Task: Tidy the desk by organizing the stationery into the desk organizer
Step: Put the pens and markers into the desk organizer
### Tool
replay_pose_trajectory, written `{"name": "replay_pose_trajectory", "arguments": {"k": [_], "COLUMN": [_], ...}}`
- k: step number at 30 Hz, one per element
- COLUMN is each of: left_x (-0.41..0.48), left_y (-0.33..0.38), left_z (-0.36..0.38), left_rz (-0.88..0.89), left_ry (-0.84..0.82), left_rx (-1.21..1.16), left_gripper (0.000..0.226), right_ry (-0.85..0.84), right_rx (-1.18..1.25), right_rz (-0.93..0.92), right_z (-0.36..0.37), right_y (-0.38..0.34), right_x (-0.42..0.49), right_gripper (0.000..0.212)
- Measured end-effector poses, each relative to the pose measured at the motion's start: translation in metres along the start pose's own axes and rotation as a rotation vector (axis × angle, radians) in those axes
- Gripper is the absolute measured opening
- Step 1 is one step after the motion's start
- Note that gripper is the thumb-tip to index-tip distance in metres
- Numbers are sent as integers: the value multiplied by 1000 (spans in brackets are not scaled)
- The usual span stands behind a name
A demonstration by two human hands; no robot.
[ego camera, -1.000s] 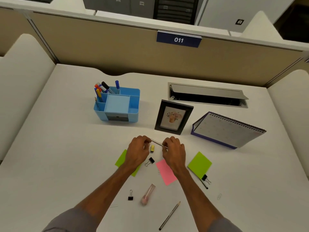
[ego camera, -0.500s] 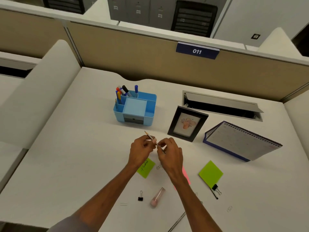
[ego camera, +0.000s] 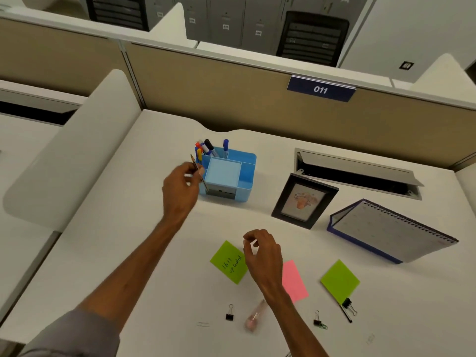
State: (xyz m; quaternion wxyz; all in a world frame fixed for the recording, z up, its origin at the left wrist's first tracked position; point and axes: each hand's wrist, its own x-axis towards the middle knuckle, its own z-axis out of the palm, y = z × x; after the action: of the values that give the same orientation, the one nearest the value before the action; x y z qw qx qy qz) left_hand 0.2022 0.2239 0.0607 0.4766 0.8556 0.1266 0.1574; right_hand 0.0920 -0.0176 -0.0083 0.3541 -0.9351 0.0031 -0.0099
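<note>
The left hand (ego camera: 180,191) pinches a pencil (ego camera: 198,171) between thumb and fingertips, tip up, just left of the blue desk organizer (ego camera: 229,173). The right hand (ego camera: 260,251) hovers with fingers loosely curled and empty, above three sticky notes: two green (ego camera: 229,261), one pink (ego camera: 293,279). Three binder clips (ego camera: 229,315) lie nearer the person

A black picture frame (ego camera: 304,200) stands upright, with a spiral calendar (ego camera: 391,230) just right and a cable hatch (ego camera: 358,173) behind.
</note>
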Motion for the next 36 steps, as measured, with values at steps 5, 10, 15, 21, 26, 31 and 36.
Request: {"name": "replay_pose_trajectory", "arguments": {"k": [5,10,15,21,26,31,36], "left_x": [50,60,58,64,57,32,-31], "left_y": [-13,-24,-33,-34,-37,-28,-5], "left_z": [-14,-2,13,25,30,29,48], "left_rz": [-1,-20,-7,-5,6,46,143], "left_ry": [68,11,-70,-111,-112,-3,-4], "left_rx": [83,163,220,241,209,136,110], "left_gripper": [28,26,26,34,32,34,22], "right_ry": [-12,12,47,98,145,197,222], "right_rx": [-73,-38,-22,-47,-51,-44,-9], "right_rz": [51,61,80,138,186,238,273], "right_z": [8,8,1,-18,-32,-43,-59], "right_y": [18,31,38,46,59,69,77], "right_x": [-25,-32,-32,-35,-57,-72,-92], "right_gripper": [16,17,18,20,21,21,27]}}
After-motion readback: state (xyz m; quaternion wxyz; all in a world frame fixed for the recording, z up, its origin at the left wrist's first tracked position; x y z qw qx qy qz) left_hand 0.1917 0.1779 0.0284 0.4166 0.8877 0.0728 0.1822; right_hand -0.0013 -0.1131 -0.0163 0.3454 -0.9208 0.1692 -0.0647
